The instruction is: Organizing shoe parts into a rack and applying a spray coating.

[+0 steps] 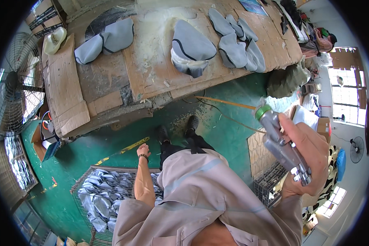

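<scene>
Up at the right, my right hand [305, 149] is wrapped round a grey metal spray gun [279, 141] with a green ring at its far end. My left hand [142, 150] hangs low beside my body, its fingers loosely apart and nothing in them. On the cardboard-covered table [106, 86] ahead lie several grey fabric pieces with dark edging. A pair of them [106, 41] is at the left. One larger piece [192, 41] sits in the middle over a pale, crusted form [188, 65]. A cluster [235, 45] spreads to the right. Neither hand touches them.
A wire cage [106, 197] full of grey pieces stands at my left. An orange-yellow hose [225, 102] and a dark hose [221, 110] cross near the table's front. A large fan [14, 82] is far left; a wire crate [270, 180] stands at my right.
</scene>
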A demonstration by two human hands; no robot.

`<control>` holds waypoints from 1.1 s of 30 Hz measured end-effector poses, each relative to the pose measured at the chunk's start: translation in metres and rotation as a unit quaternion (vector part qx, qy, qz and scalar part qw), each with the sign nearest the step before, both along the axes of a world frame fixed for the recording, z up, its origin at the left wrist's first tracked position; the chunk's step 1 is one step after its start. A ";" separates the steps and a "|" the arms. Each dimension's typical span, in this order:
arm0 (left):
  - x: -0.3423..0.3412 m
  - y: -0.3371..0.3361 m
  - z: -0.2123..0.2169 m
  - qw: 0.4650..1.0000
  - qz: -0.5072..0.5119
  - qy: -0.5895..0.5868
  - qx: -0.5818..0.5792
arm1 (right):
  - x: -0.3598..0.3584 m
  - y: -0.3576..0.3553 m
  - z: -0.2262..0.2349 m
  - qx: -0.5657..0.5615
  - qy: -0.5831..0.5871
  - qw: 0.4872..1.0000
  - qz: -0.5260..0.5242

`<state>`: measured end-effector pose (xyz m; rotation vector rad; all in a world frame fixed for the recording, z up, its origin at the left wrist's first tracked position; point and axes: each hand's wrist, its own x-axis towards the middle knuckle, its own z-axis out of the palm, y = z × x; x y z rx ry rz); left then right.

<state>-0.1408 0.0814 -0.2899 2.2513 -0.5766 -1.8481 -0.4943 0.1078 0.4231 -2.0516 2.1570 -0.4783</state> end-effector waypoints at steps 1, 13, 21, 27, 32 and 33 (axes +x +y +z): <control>0.003 0.004 -0.001 1.000 0.001 -0.003 0.006 | 0.003 0.002 0.002 0.031 0.016 0.999 0.030; 0.005 0.017 -0.001 1.000 -0.012 0.003 0.002 | 0.015 0.058 -0.005 0.028 0.038 0.999 0.020; -0.047 -0.023 0.029 0.977 0.022 0.042 -0.210 | -0.021 0.109 -0.024 -0.046 -0.062 0.988 -0.137; -0.181 -0.112 0.157 0.895 0.041 0.148 -0.420 | -0.079 0.140 -0.033 -0.004 -0.101 0.949 -0.298; -0.253 -0.166 0.235 0.846 -0.005 0.183 -0.501 | -0.153 0.166 -0.040 0.005 -0.182 0.978 -0.100; -0.270 -0.168 0.252 0.846 -0.019 0.183 -0.501 | -0.166 0.171 -0.045 -0.018 -0.159 0.983 -0.091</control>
